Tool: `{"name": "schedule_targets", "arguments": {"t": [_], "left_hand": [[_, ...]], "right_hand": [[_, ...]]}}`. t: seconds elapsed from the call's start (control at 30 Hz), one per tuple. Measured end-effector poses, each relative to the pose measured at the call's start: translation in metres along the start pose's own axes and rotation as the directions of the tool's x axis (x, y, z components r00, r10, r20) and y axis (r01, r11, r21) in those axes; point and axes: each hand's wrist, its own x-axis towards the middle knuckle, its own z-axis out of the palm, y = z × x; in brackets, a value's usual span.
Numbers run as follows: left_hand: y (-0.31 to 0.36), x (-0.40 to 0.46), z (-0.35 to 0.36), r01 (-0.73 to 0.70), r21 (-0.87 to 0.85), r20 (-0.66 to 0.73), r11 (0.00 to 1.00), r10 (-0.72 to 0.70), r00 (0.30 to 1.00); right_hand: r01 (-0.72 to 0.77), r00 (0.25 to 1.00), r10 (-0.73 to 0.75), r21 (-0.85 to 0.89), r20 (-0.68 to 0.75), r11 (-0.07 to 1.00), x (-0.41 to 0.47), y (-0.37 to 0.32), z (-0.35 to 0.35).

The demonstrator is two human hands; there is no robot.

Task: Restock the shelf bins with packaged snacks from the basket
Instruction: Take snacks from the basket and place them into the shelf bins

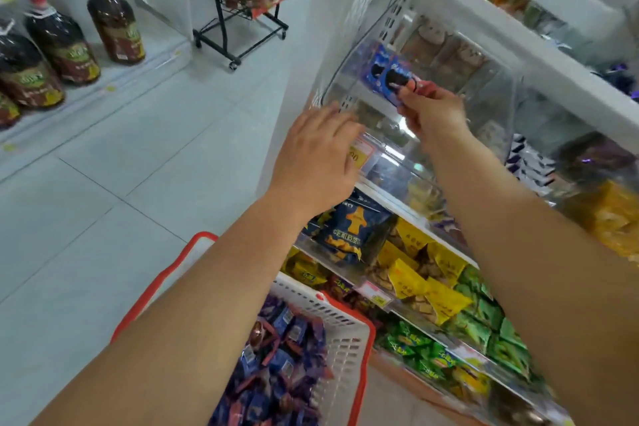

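Observation:
My right hand pinches a small blue cookie packet at the mouth of a clear plastic shelf bin. A second blue packet stands in the bin just left of it. My left hand reaches with fingers spread toward the bin's front lip, near its yellow price tag; whether it touches is unclear. Below my arms sits a white basket with a red rim, holding several small blue, purple and brown snack packets.
Lower shelf bins hold a dark blue snack bag, yellow packets and green packets. Across the tiled aisle, dark oil bottles stand on a low white shelf. A black wire rack on wheels stands farther back.

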Motion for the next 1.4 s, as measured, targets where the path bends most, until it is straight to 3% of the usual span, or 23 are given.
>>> {"name": "schedule_targets", "arguments": {"t": [0.3, 0.43, 0.67, 1.13, 1.3, 1.4], "left_hand": [[-0.009, -0.002, 0.0, -0.024, -0.124, 0.03, 0.992, 0.028, 0.999], [-0.01, -0.001, 0.004, -0.025, -0.158, -0.001, 0.987, 0.025, 1.0], [-0.01, -0.002, 0.008, -0.028, -0.169, -0.024, 0.985, 0.024, 0.999], [-0.007, -0.002, 0.006, 0.005, -0.167, 0.008, 0.986, -0.004, 1.0], [-0.006, -0.002, 0.003, 0.016, -0.158, 0.031, 0.987, -0.011, 0.999], [-0.003, -0.002, 0.001, 0.035, -0.162, 0.065, 0.986, -0.025, 0.998]], "right_hand": [[-0.079, 0.997, 0.078, -0.075, -0.021, 0.994, 0.076, 0.024, 0.026], [-0.148, 0.988, 0.151, 0.125, -0.015, 0.981, 0.084, 0.029, 0.037], [-0.168, 0.98, 0.184, 0.18, -0.08, 0.969, 0.085, 0.027, 0.044], [-0.274, 0.954, 0.269, -0.027, -0.131, 0.961, 0.066, 0.027, 0.026], [-0.305, 0.951, 0.305, -0.004, -0.048, 0.952, 0.027, 0.015, 0.011], [-0.202, 0.976, 0.196, 0.064, 0.089, 0.977, -0.024, -0.007, 0.005]]}}
